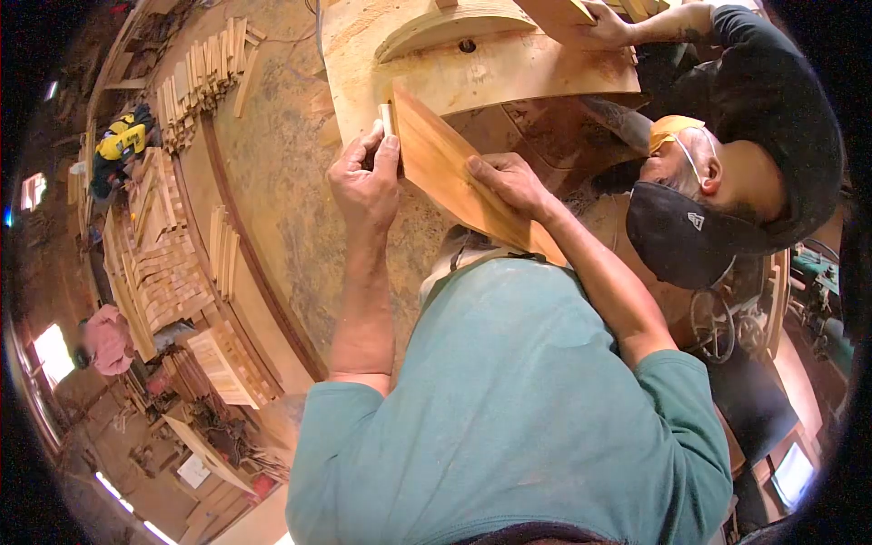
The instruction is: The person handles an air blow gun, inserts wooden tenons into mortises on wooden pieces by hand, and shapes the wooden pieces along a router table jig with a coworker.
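Observation:
A flat wooden board point(445, 163) slants in front of my body, its lower end close to my waist. My right hand point(513, 184) grips its right edge, thumb on the face. At the board's upper left end, my left hand point(366, 173) pinches a small pale piece point(387, 119) between thumb and fingers, right beside the board's edge. Beyond the board is a wooden work table point(554, 71) with a curved wooden piece point(436, 34) lying on it.
At the right a co-worker point(763, 154) in a dark cap and mask leans in, one hand point(607, 24) on another board point(559, 20). Stacked wood strips point(195, 82) and block piles point(173, 282) lie left. A person in yellow point(121, 141) and one in pink point(107, 341) are farther left.

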### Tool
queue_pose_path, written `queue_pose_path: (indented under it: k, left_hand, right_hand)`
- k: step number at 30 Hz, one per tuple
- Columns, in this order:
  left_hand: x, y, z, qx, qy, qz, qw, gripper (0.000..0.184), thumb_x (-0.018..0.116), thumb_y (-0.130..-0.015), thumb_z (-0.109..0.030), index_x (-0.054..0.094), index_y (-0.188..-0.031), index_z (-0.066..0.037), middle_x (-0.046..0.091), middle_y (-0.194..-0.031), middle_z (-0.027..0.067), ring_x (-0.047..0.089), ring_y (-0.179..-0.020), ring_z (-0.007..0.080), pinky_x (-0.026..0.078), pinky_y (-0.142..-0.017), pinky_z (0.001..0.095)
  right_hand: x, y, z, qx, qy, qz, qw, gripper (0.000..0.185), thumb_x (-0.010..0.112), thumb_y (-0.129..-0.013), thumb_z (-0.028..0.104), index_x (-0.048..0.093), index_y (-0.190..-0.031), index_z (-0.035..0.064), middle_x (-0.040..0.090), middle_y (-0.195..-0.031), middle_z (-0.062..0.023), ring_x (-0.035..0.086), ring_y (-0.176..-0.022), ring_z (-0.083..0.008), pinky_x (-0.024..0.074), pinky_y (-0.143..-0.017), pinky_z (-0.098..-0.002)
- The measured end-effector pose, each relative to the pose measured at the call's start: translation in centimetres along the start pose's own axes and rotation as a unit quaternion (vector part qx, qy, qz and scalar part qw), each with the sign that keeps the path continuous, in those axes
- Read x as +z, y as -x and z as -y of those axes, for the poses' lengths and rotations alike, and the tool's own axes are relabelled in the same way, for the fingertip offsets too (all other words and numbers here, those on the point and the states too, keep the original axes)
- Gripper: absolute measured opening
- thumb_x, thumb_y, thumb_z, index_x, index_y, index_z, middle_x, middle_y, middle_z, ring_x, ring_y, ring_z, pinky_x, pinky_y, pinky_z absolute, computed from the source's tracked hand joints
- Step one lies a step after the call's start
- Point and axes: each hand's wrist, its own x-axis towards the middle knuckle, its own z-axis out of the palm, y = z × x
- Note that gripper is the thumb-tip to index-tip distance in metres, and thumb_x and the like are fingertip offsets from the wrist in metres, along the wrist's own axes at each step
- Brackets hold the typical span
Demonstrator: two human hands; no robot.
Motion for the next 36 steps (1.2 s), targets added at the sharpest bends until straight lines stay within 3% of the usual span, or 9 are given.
queue_pose_path:
  k: [10,16,19,23,26,30,32,36]
  left_hand:
    - [0.4,0.9,1.6,0.018,-0.014,0.004,1.000,0.030,0.070,-0.094,-0.010,0.068,-0.116,0.009,0.070,-0.090,0.0061,0.064,-0.077,0.0092,0.053,-0.068,0.0241]
    - [0.8,1.1,3.5,-0.028,-0.044,0.010,0.999,0.035,0.067,-0.096,-0.011,0.063,-0.123,0.009,0.069,-0.094,0.0054,0.062,-0.077,0.0081,0.052,-0.068,0.0243]
    - [1.1,0.5,3.6,0.015,0.010,-0.047,0.999,0.034,0.061,-0.099,-0.011,0.060,-0.127,0.008,0.070,-0.102,0.0086,0.063,-0.083,0.0104,0.053,-0.071,0.0258]
    - [-2.2,-2.0,2.0,0.017,0.018,-0.123,0.992,0.035,0.052,-0.103,-0.011,0.057,-0.132,0.008,0.069,-0.106,0.0113,0.066,-0.081,0.0123,0.057,-0.066,0.0263]
    - [-4.4,-3.7,2.8,-0.003,0.143,-0.127,0.982,0.031,0.054,-0.103,-0.011,0.058,-0.125,0.010,0.065,-0.091,0.0058,0.063,-0.069,0.0118,0.061,-0.061,0.0287]
    - [-6.3,-4.2,4.9,-0.042,0.149,-0.103,0.983,0.031,0.054,-0.103,-0.013,0.058,-0.124,0.010,0.067,-0.093,0.0078,0.067,-0.068,0.0143,0.062,-0.060,0.0291]
    - [-6.7,-4.0,6.3,-0.061,0.152,-0.082,0.983,0.028,0.054,-0.103,-0.013,0.059,-0.120,0.008,0.068,-0.093,0.0086,0.067,-0.070,0.0150,0.062,-0.062,0.0302]
    - [-7.7,-4.2,8.4,-0.099,0.218,0.013,0.971,0.021,0.054,-0.103,-0.013,0.061,-0.113,0.004,0.070,-0.094,0.0099,0.069,-0.072,0.0159,0.062,-0.066,0.0319]
  right_hand:
    - [0.1,0.7,-0.9,0.008,-0.017,-0.001,1.000,0.063,0.057,-0.094,0.062,0.076,-0.105,0.0029,0.074,-0.094,-0.0118,0.067,-0.088,-0.0185,0.0526,-0.081,-0.0350]
    - [0.6,-0.4,-3.5,-0.030,0.001,-0.034,0.999,0.059,0.060,-0.095,0.058,0.075,-0.102,0.0021,0.073,-0.089,-0.0092,0.065,-0.084,-0.0153,0.0522,-0.078,-0.0334]
    - [0.6,-0.2,-2.4,-0.032,-0.024,-0.030,0.999,0.057,0.060,-0.096,0.057,0.075,-0.100,0.0019,0.071,-0.087,-0.0067,0.063,-0.083,-0.0138,0.0516,-0.077,-0.0328]
    - [-0.7,-2.6,-1.4,-0.073,-0.044,-0.110,0.990,0.058,0.059,-0.096,0.058,0.073,-0.090,0.0019,0.067,-0.079,-0.0033,0.058,-0.078,-0.0117,0.0495,-0.072,-0.0305]
    - [-4.8,-3.9,-0.3,-0.122,-0.077,-0.173,0.974,0.052,0.060,-0.099,0.052,0.071,-0.087,0.0025,0.064,-0.078,0.0011,0.053,-0.074,-0.0085,0.0465,-0.068,-0.0269]
    - [-7.4,-3.5,2.8,-0.152,-0.127,-0.255,0.946,0.046,0.059,-0.102,0.043,0.067,-0.085,0.0015,0.057,-0.076,0.0053,0.047,-0.073,-0.0061,0.0431,-0.065,-0.0262]
    - [-8.7,-3.2,1.6,-0.196,-0.003,-0.279,0.940,0.045,0.061,-0.102,0.042,0.067,-0.086,0.0006,0.058,-0.077,0.0051,0.048,-0.074,-0.0058,0.0429,-0.065,-0.0256]
    - [-8.2,-2.2,0.6,-0.184,0.012,-0.285,0.941,0.044,0.061,-0.102,0.041,0.066,-0.088,-0.0006,0.058,-0.077,0.0049,0.048,-0.074,-0.0061,0.0427,-0.066,-0.0254]
